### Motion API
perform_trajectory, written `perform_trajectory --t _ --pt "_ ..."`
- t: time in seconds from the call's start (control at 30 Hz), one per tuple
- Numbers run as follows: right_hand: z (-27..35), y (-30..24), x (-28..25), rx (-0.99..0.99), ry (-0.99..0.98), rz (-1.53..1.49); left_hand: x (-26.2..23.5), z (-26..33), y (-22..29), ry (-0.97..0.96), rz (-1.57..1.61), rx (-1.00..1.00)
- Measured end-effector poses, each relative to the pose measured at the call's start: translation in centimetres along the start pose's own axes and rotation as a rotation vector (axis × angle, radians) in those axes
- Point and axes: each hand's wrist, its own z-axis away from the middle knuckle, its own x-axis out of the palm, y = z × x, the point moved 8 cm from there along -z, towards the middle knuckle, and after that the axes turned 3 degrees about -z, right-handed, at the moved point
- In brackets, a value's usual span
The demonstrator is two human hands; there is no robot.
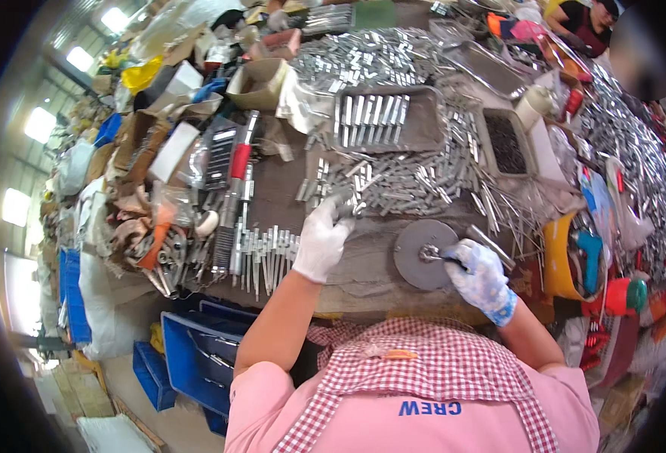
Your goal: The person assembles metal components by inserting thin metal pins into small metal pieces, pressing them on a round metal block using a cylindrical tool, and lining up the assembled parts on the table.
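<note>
My left hand (323, 240), in a white glove, reaches to the near edge of a heap of short metal pieces (408, 189). Its thumb and fingers are apart around the small pieces there, and the fingertips are slightly blurred. My right hand (481, 278), in a white and blue patterned glove, is closed at the right side of a round grey disc (416, 270). Its fingers grip a small metal part, mostly hidden by the glove, against a shiny metal fitting (429, 253) at the disc's middle.
A grey tray (432, 136) with a row of metal pieces stands behind the heap. Metal rods (266, 253) lie lined up at left, near a long red-banded tool (240, 161). A metal cylinder (490, 245) and a yellow container (559, 257) are at right. Blue bins (182, 355) stand below left.
</note>
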Motion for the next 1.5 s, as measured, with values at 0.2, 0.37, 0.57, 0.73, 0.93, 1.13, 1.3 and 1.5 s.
perform_trajectory --t 0.2,0.37,0.57,0.73,0.93,1.13,1.3,1.5 --pt "-0.3 -1.6 0.9 -0.025 -0.004 -0.119 4.9 5.0 -1.8 -0.239 0.603 -0.115" --pt "-0.1 -2.4 0.5 -0.008 -0.010 -0.127 6.8 6.9 -1.4 -0.229 0.664 -0.257" --pt "0.1 -3.5 -0.4 -0.032 0.022 -0.132 7.8 7.7 -0.8 -0.203 0.874 -0.215" --pt "0.2 -3.8 -0.3 -0.070 0.040 -0.144 7.8 8.2 -1.8 -0.258 0.744 -0.062" --pt "0.1 -4.8 -0.7 -0.147 0.010 -0.063 6.9 8.3 -0.1 -0.249 0.377 0.134" --pt "0.1 -5.1 -1.3 -0.188 -0.018 0.037 6.6 8.9 1.9 -0.240 0.173 0.258" --pt "0.3 -4.3 -1.1 -0.155 -0.056 -0.007 7.1 9.0 1.9 -0.239 0.129 0.293" --pt "0.7 -3.3 -0.5 -0.089 -0.118 0.001 7.9 9.6 3.9 -0.159 -0.359 0.690"
